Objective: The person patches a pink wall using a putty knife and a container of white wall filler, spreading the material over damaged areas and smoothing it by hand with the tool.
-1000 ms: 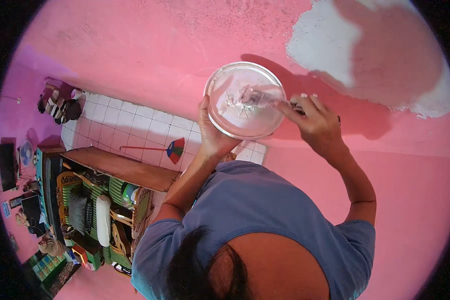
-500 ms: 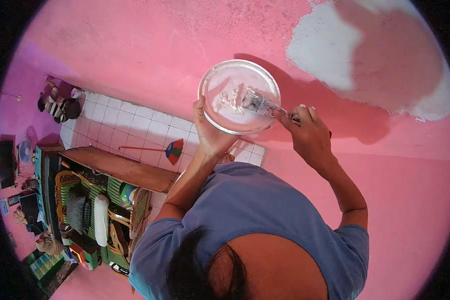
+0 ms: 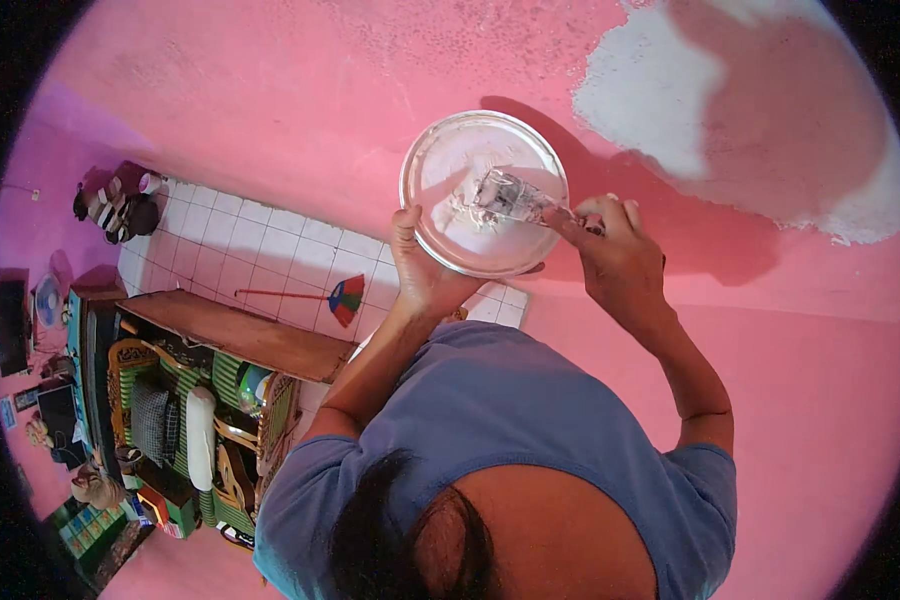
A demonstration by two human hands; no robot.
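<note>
My left hand supports a round white lid from below, its thumb at the near-left rim and fingers underneath, mostly hidden. Smears of whitish paste lie across the middle of the lid. In my right hand is a putty knife, its wide blade coated with paste. The fingers are wrapped round the handle, which they largely cover. The blade lies over the lid's right half, against or just above the paste; I cannot tell which.
Close ahead stands a pink wall with a rough-edged white patch at upper right, partly in shadow. A broom lies on white floor tiles at left. Nearer are a brown board and a green-striped seat with cushions.
The lid has shifted slightly right and tipped to face me more. The putty knife's blade has turned and moved a little up over the paste.
</note>
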